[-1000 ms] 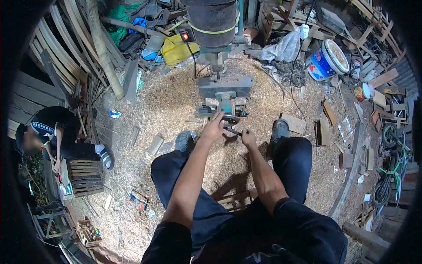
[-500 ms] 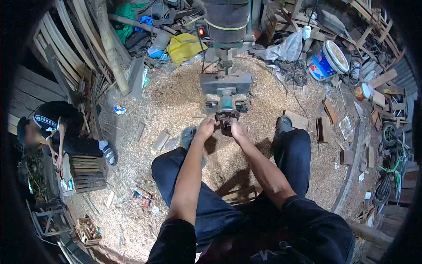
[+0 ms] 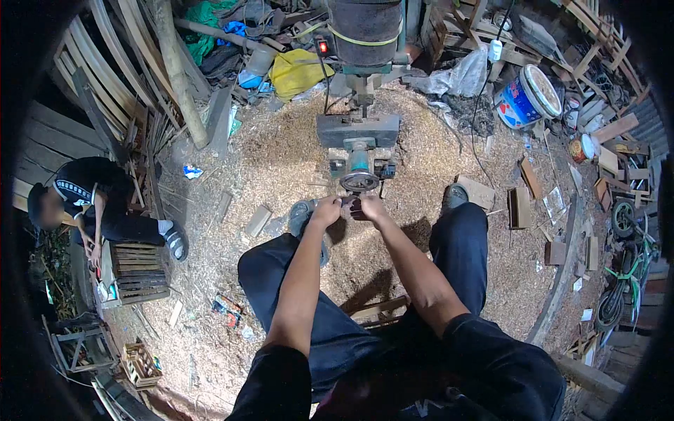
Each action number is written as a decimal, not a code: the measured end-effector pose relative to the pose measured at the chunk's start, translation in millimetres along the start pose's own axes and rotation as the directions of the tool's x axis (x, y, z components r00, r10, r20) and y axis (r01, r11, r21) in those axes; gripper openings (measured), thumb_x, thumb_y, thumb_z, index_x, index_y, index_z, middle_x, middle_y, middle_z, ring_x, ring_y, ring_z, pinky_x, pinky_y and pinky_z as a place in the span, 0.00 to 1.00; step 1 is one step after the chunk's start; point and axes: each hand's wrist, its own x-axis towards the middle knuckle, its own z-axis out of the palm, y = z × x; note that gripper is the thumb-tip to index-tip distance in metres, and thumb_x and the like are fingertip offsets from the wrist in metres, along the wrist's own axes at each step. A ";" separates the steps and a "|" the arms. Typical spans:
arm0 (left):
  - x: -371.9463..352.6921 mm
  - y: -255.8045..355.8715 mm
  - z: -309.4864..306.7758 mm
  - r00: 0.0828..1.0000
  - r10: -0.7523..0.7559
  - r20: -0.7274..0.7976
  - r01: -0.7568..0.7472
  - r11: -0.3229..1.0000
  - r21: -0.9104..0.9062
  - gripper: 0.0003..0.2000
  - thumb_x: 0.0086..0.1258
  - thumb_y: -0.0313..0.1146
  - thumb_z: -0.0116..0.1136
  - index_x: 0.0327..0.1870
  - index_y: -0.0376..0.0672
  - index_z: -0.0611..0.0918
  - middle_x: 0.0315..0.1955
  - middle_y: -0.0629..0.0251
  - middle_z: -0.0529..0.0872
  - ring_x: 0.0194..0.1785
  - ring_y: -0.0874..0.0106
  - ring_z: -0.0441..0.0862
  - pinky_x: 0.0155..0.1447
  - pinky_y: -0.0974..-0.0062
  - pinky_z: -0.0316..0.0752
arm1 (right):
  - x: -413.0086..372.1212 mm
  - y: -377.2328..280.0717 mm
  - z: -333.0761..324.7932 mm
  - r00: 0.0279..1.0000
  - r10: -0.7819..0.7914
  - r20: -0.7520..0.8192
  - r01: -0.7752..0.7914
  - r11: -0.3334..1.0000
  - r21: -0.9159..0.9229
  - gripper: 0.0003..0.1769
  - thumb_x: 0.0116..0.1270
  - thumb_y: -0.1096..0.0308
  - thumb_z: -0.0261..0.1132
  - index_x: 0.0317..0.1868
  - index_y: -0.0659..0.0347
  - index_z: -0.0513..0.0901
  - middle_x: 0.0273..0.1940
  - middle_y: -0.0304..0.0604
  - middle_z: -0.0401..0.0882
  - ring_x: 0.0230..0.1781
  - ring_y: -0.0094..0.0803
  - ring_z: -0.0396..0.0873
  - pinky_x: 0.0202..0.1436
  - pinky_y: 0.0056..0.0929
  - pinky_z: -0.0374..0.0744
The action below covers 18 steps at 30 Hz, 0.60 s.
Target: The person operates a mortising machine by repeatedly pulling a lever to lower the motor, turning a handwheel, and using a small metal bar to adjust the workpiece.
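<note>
My left hand [image 3: 327, 210] and my right hand [image 3: 372, 208] are close together just below the round handwheel [image 3: 359, 182] of a machine. Between them is a small dark piece [image 3: 354, 208], which the fingers of both hands grip from either side; its shape is hard to make out. Above the handwheel sits the machine's grey vise block [image 3: 359, 131], under a vertical spindle [image 3: 364, 98]. A large dark cylindrical housing [image 3: 364, 35] with a yellow band stands over it.
At the left, a person [image 3: 88, 203] sits by a slatted wooden crate [image 3: 140, 272]. A paint bucket [image 3: 528, 96] stands upper right, near wood blocks [image 3: 519, 208]. Wood shavings [image 3: 281, 161] cover the floor; a yellow cloth [image 3: 296, 74] lies behind.
Both my hands have moved down from the handwheel toward me, bringing the dark piece with them. The handwheel's face now shows unobstructed.
</note>
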 end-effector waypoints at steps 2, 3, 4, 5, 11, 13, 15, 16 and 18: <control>-7.2 18.2 -1.8 1.000 0.006 -0.030 -0.006 1.000 0.006 0.18 0.72 0.40 0.52 0.52 0.35 0.83 0.50 0.40 0.84 0.58 0.45 0.79 0.65 0.57 0.71 | 26.5 28.4 -18.9 1.000 0.023 0.008 -0.023 0.999 -0.031 0.25 0.77 0.54 0.50 0.42 0.72 0.81 0.34 0.52 0.86 0.28 0.41 0.86 0.30 0.36 0.85; -9.3 22.3 1.9 0.998 -0.006 -0.069 0.004 0.999 -0.039 0.16 0.68 0.37 0.56 0.50 0.36 0.84 0.51 0.41 0.84 0.57 0.46 0.80 0.64 0.56 0.73 | 19.9 27.1 -25.2 1.000 0.031 0.001 -0.031 0.998 -0.058 0.24 0.76 0.54 0.51 0.43 0.71 0.81 0.34 0.52 0.86 0.28 0.40 0.86 0.30 0.36 0.85; -6.6 30.4 0.9 0.999 -0.002 -0.053 0.004 0.999 0.031 0.15 0.68 0.37 0.57 0.49 0.37 0.85 0.50 0.41 0.84 0.56 0.47 0.81 0.63 0.56 0.74 | 10.7 24.5 -32.2 0.999 0.037 -0.009 -0.038 0.996 -0.086 0.23 0.76 0.55 0.52 0.43 0.71 0.81 0.35 0.52 0.86 0.29 0.40 0.86 0.31 0.36 0.84; -4.6 37.5 0.5 0.999 -0.002 -0.035 0.005 0.995 0.101 0.15 0.67 0.36 0.58 0.49 0.37 0.85 0.49 0.41 0.84 0.56 0.47 0.81 0.62 0.56 0.74 | 3.0 21.8 -38.7 0.999 0.048 -0.019 -0.049 0.992 -0.114 0.23 0.75 0.55 0.53 0.44 0.70 0.82 0.35 0.52 0.86 0.30 0.40 0.86 0.31 0.36 0.84; 3.2 29.4 17.6 0.991 0.081 -0.103 -0.071 0.993 0.099 0.13 0.66 0.40 0.64 0.48 0.47 0.88 0.42 0.49 0.88 0.47 0.52 0.86 0.56 0.59 0.79 | -5.3 25.3 -67.3 0.999 0.031 0.016 -0.028 0.985 -0.168 0.21 0.76 0.57 0.53 0.45 0.70 0.81 0.38 0.51 0.87 0.35 0.39 0.87 0.38 0.38 0.84; 1.7 31.3 23.5 0.990 0.099 -0.100 -0.092 0.994 0.066 0.13 0.66 0.40 0.64 0.48 0.48 0.88 0.42 0.48 0.88 0.46 0.52 0.86 0.55 0.59 0.79 | -7.5 24.8 -70.9 0.999 0.031 0.022 -0.027 0.985 -0.168 0.21 0.77 0.58 0.53 0.46 0.71 0.81 0.39 0.51 0.87 0.36 0.39 0.87 0.38 0.38 0.84; 7.5 26.2 22.3 0.987 0.115 -0.110 -0.108 0.992 0.064 0.13 0.66 0.40 0.65 0.48 0.47 0.88 0.41 0.48 0.88 0.46 0.53 0.86 0.54 0.59 0.79 | -10.3 19.4 -72.7 1.000 0.006 0.019 -0.003 0.987 -0.158 0.20 0.77 0.60 0.53 0.46 0.71 0.81 0.38 0.50 0.87 0.35 0.39 0.87 0.38 0.37 0.84; 10.9 22.6 24.2 0.986 0.125 -0.111 -0.118 0.991 0.060 0.13 0.66 0.40 0.65 0.48 0.47 0.88 0.40 0.48 0.88 0.45 0.53 0.86 0.54 0.60 0.79 | -14.5 16.6 -73.2 1.000 0.006 0.008 -0.005 0.988 -0.151 0.20 0.76 0.60 0.53 0.46 0.71 0.81 0.38 0.50 0.87 0.35 0.39 0.87 0.38 0.37 0.84; 12.4 23.6 17.5 0.992 0.104 -0.070 -0.100 0.993 0.062 0.13 0.66 0.40 0.65 0.49 0.47 0.88 0.41 0.49 0.88 0.45 0.54 0.87 0.53 0.60 0.79 | -17.9 6.0 -72.9 1.000 -0.003 -0.011 0.001 0.989 -0.146 0.19 0.76 0.60 0.54 0.46 0.72 0.81 0.38 0.51 0.87 0.34 0.38 0.86 0.37 0.37 0.84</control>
